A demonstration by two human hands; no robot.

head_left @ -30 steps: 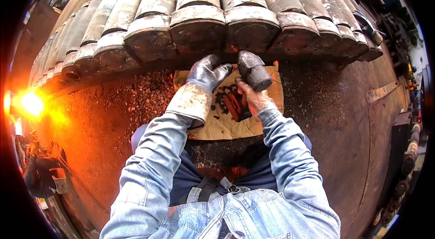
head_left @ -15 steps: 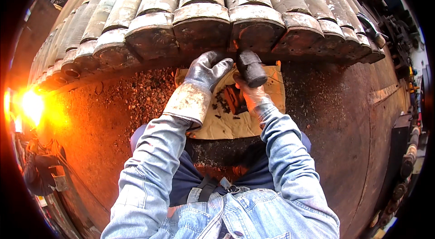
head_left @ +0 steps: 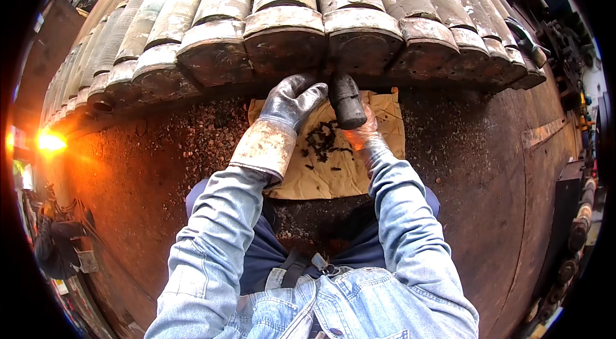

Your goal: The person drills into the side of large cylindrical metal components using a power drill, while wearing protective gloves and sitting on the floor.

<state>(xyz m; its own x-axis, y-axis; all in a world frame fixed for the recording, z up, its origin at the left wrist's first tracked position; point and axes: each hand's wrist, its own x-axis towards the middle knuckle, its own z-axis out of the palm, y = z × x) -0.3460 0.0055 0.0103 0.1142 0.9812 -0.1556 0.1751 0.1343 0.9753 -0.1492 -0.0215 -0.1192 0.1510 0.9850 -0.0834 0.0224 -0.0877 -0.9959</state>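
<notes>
My left hand (head_left: pixel 295 103), in a grey work glove with a long, dirty pale cuff, is closed just below the end faces of a row of large metal cylinders (head_left: pixel 285 43). Whatever lies in its curled fingers is hidden. Beside it, my right hand (head_left: pixel 364 127) is wrapped round a hammer; the thick dark hammer head (head_left: pixel 347 103) covers most of the fingers and hides the handle. Both hands are above a brown paper sheet (head_left: pixel 308 182) on the floor. Several dark flakes and scraps (head_left: pixel 323 142) lie on the paper.
Loose debris (head_left: pixel 215 130) is scattered over the rusty floor (head_left: pixel 478 210) on both sides of the paper. A bright orange glow (head_left: pixel 51 141) burns at the far left, near another person (head_left: pixel 56 243). A dark box-like block (head_left: pixel 557 210) and stacked metal parts line the right.
The hammer head has tilted and shifted slightly left toward my left hand. A reddish block-like shape under my right hand no longer shows. My left hand barely moved; the glow shrank.
</notes>
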